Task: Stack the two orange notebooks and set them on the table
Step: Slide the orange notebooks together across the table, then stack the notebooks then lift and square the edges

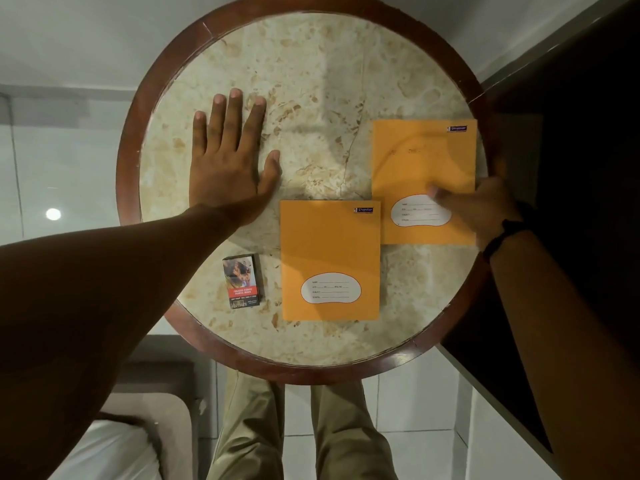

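Two orange notebooks lie flat on a round marble table (311, 81), each with a white label patch. The near notebook (329, 251) sits in the middle front, untouched. The far notebook (419, 161) lies at the table's right edge, its lower left corner overlapping the near one's upper right corner. My right hand (478, 209) grips the far notebook's right side, thumb pressed on its cover near the label. My left hand (232, 157) rests flat on the marble at the left, fingers spread, holding nothing.
A small cigarette pack (241, 281) lies left of the near notebook. The table has a dark wooden rim (128, 150). A dark furniture surface (571, 168) stands to the right, a bed or sofa corner (138, 427) at the lower left. My legs show below the table.
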